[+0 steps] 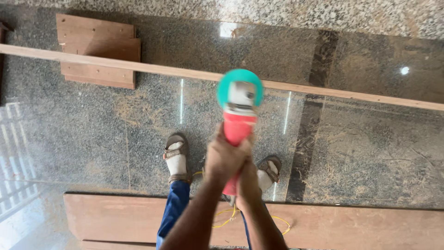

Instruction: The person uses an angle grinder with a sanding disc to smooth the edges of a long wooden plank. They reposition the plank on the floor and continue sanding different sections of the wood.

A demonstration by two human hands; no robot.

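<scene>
I hold a red angle grinder (pixel 237 126) with a teal disc guard (pixel 240 83) out in front of me, both hands wrapped on its body. My left hand (pixel 225 157) grips the upper part of the red handle. My right hand (pixel 248 183) grips lower, below and behind the left. The grinder's head is blurred and sits over a long thin wooden strip (pixel 138 67) that runs across the polished stone floor. My feet in sandals (pixel 176 156) stand on the floor below the tool.
A stack of short wooden boards (pixel 99 48) lies at the upper left under the strip. A wide brown board (pixel 351 227) lies across the bottom. A yellow cable (pixel 277 221) runs over it. Sawdust covers the dark granite floor (pixel 370 153).
</scene>
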